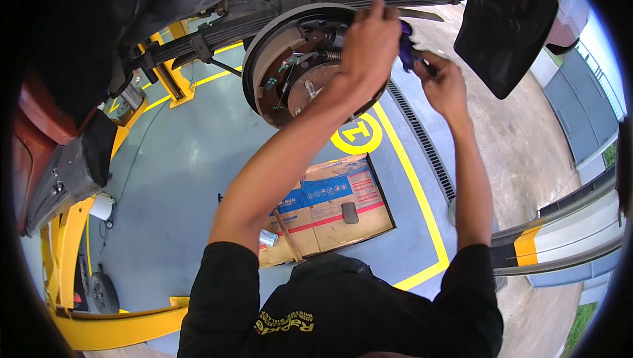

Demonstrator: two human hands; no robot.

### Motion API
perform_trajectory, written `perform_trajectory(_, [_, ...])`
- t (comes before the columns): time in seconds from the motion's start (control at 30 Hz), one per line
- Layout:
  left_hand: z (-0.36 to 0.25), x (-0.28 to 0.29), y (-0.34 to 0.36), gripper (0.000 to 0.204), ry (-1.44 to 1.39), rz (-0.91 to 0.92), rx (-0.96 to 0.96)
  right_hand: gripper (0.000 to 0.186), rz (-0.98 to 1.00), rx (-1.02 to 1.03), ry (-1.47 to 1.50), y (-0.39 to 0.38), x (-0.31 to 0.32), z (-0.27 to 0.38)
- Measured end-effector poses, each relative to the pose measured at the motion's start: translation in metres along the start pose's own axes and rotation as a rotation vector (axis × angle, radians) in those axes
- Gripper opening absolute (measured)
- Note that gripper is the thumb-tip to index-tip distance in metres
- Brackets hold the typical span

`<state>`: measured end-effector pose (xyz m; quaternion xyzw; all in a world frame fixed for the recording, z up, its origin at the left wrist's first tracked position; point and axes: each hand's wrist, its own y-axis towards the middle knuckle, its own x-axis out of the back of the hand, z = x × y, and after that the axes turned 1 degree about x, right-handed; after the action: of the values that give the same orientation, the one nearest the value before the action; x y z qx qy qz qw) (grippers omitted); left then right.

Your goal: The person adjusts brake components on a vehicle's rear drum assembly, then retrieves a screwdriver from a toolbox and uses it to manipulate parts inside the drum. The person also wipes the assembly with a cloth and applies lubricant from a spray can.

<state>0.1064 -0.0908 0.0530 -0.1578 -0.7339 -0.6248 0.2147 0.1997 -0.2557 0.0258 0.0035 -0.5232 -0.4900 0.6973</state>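
Observation:
A drum brake assembly (277,97) hangs in front of me, its round backing plate carrying curved brake shoes, a coil spring (333,56) and a rusty hub (308,93) with studs. My left hand (370,45) is raised over the upper right of its rim, fingers curled; what they hold, if anything, is hidden. Just right of it, my right hand (443,84) is closed around the dark end of a purple object (405,47). This object lies between the two hands, and its kind is unclear.
Above the brake runs a leaf spring (244,25), with a black mud flap (504,35) hanging at right. A flattened cardboard box (323,229) on the floor bears a dark pad (349,213), a wooden stick (287,236) and a can (268,237). Yellow lift posts (173,80) stand left.

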Motion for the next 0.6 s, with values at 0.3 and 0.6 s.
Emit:
perform_trajectory(0.3, [0.021,-0.004,0.022,0.029,-0.196,-0.075,-0.039,0.024,-0.031,0.197,0.426,0.016,-0.042,-0.033])
perform_trajectory(0.6, [0.142,0.134,-0.023,0.035,-0.128,-0.075,0.092,0.022,-0.098,0.734,-0.157,0.031,-0.018,0.133])
